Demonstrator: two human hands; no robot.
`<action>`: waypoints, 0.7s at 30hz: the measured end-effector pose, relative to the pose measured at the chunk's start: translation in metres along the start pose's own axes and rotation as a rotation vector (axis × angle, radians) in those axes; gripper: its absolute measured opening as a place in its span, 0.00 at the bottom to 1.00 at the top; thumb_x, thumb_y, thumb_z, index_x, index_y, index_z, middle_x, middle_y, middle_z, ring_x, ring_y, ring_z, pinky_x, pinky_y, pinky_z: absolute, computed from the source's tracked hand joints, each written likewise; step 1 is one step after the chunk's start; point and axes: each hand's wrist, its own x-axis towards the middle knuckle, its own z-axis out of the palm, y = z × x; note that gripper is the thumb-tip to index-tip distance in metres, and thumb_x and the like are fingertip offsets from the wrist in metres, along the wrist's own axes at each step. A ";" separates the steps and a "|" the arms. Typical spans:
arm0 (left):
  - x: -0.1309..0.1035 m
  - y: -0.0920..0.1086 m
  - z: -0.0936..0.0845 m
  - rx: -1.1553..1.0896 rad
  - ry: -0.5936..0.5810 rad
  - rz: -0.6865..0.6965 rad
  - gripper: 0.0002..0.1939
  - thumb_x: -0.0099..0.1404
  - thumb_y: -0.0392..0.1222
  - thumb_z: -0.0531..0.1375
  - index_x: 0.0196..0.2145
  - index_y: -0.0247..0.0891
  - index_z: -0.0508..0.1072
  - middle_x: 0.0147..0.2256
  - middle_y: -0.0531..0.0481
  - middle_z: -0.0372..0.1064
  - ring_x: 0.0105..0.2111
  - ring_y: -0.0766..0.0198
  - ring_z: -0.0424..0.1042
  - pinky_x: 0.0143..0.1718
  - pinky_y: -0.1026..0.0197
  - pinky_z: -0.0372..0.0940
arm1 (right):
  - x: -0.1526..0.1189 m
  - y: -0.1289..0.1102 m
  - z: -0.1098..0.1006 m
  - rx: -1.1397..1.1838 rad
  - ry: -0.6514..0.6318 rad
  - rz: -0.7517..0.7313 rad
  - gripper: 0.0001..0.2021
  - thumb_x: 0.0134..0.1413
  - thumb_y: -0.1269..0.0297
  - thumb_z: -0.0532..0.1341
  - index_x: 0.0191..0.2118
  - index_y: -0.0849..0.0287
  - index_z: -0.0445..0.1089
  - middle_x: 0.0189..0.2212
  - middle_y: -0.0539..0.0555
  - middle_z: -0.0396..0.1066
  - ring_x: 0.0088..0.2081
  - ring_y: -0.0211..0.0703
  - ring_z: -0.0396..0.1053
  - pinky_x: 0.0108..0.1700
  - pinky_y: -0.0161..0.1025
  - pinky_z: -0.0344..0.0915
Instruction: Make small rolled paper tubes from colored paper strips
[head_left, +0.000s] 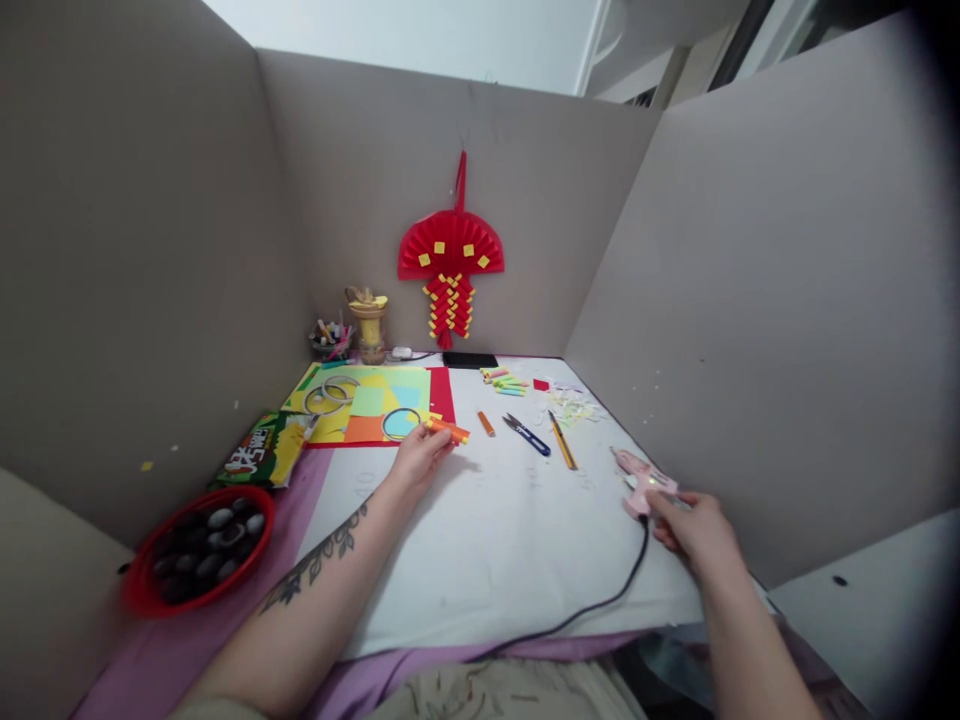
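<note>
Between the fingertips of my left hand [421, 458] is a small orange paper roll [448, 431] with yellow at its ends. My right hand [694, 530] is closed at the handle of a pink hot glue gun [643, 480], whose black cord [592, 606] runs back toward me. A second orange roll [486, 424] lies on the table just beyond my left hand. Blue-handled thread snips [528, 436] and a yellow utility knife [562, 440] lie between my two hands.
Coloured paper sheets [367, 400] with ring-shaped tape rolls lie at left. A red bowl [266, 520] of dark round things and a snack bag [262, 448] stand nearer. Pastel rolls [510, 384] and paper scraps [577, 405] lie behind. A red fan ornament [450, 245] hangs on the grey partition.
</note>
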 end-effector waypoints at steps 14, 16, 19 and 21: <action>-0.012 0.000 0.012 0.031 -0.086 0.055 0.17 0.44 0.39 0.70 0.30 0.34 0.69 0.29 0.51 0.72 0.31 0.67 0.71 0.39 0.62 0.64 | -0.121 -0.136 0.173 0.351 -0.939 -0.312 0.19 0.35 0.62 0.66 0.37 0.59 0.64 0.26 0.47 0.66 0.24 0.35 0.64 0.26 0.34 0.63; -0.013 0.000 0.013 0.034 -0.098 0.059 0.17 0.44 0.39 0.70 0.30 0.34 0.68 0.28 0.52 0.72 0.30 0.67 0.71 0.37 0.63 0.64 | -0.125 -0.132 0.179 0.493 -0.983 -0.246 0.16 0.35 0.62 0.67 0.33 0.59 0.64 0.22 0.45 0.65 0.22 0.33 0.62 0.25 0.32 0.61; -0.013 -0.001 0.014 0.061 -0.094 0.062 0.16 0.45 0.39 0.69 0.29 0.35 0.68 0.27 0.52 0.71 0.28 0.68 0.70 0.35 0.64 0.63 | -0.127 -0.125 0.181 0.596 -0.959 -0.214 0.14 0.37 0.61 0.67 0.30 0.60 0.65 0.20 0.44 0.65 0.20 0.31 0.61 0.24 0.32 0.60; -0.012 -0.003 0.014 0.100 -0.072 0.067 0.15 0.45 0.39 0.69 0.29 0.35 0.68 0.26 0.53 0.70 0.26 0.68 0.69 0.32 0.65 0.62 | -0.126 -0.121 0.183 0.616 -0.941 -0.201 0.14 0.37 0.60 0.67 0.31 0.60 0.66 0.19 0.45 0.65 0.19 0.32 0.61 0.24 0.32 0.60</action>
